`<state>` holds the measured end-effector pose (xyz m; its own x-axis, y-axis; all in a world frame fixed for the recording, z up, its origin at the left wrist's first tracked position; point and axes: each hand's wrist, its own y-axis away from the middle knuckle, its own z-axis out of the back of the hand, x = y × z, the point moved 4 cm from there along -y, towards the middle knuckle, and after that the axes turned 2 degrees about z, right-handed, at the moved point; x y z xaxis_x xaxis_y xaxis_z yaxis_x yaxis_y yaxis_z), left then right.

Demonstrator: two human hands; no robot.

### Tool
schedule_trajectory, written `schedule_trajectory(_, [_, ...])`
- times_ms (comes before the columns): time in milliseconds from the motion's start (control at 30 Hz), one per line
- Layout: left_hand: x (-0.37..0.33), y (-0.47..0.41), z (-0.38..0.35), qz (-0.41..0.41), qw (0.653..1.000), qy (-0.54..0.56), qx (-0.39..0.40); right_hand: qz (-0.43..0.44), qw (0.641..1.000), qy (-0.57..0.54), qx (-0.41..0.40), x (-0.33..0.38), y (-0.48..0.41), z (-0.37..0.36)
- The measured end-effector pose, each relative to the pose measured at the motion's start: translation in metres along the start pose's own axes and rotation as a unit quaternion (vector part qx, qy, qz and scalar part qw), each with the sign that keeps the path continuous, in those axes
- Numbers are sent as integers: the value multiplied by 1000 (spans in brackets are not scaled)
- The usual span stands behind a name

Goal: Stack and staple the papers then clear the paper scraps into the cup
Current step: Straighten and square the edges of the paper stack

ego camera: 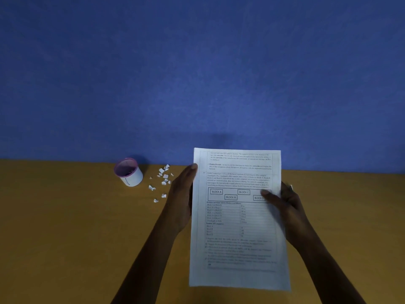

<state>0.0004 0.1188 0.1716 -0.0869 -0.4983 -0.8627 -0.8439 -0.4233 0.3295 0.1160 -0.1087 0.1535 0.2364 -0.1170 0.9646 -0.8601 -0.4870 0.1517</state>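
Note:
A stack of printed white papers (pixel 237 227) stands upright above the table, its top sheet showing text and a diagram with labelled blocks. My left hand (pixel 183 194) presses flat against the stack's left edge. My right hand (pixel 282 202) grips the right edge, thumb across the front of the page. Several small white paper scraps (pixel 163 179) lie scattered on the table left of my left hand. A white cup (pixel 129 172) with a purple inside stands further left near the wall. No stapler is in view.
The brown wooden table (pixel 76 238) stretches across the lower view. A blue wall (pixel 197 73) rises right behind it, close to the cup and the scraps.

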Motion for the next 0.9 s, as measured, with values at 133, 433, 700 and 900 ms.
schedule_trajectory(133, [-2,11,-1,-55,994,-93,-25,8,1000,-1,-3,1,-3,2])
schedule_trajectory(433, [3,0,-3,-50,989,-112,-85,17,999,46,-13,-1,-13,6])
schedule_trajectory(700, [12,-16,-7,-18,985,-141,-100,5,997,50,-51,-8,-20,12])
schedule_trajectory(900, [18,-30,-11,-2,983,-165,-84,0,996,50,-76,-14,-29,21])
